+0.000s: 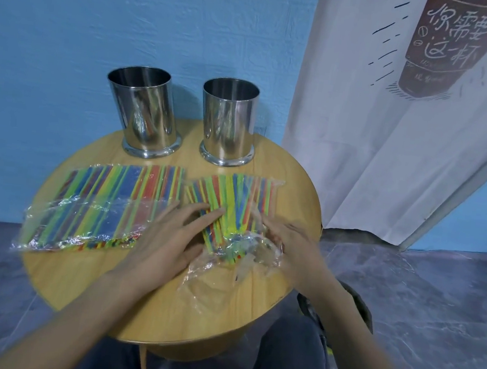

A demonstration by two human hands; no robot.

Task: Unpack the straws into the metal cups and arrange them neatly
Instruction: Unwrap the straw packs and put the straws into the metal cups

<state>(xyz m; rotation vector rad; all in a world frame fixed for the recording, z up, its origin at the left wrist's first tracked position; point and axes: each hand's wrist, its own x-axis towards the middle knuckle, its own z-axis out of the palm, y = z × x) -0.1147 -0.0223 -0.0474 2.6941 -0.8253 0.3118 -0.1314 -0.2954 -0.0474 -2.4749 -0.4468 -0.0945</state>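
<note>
Two packs of coloured straws lie on a round wooden table (pixel 81 281). The left pack (pixel 99 205) is sealed in clear plastic. The right pack (pixel 234 204) is open at its near end, with crumpled wrapper (pixel 227 266) bunched there. My left hand (pixel 170 236) lies on the right pack's straws with fingers spread flat. My right hand (pixel 287 246) grips the crumpled wrapper at the pack's right side. Two shiny metal cups stand upright and empty at the back, the left cup (pixel 146 114) and the right cup (pixel 229 122).
A blue wall rises right behind the table. A white printed curtain (pixel 407 126) hangs at the right. Grey floor surrounds the table, and my legs in dark trousers are under its near edge.
</note>
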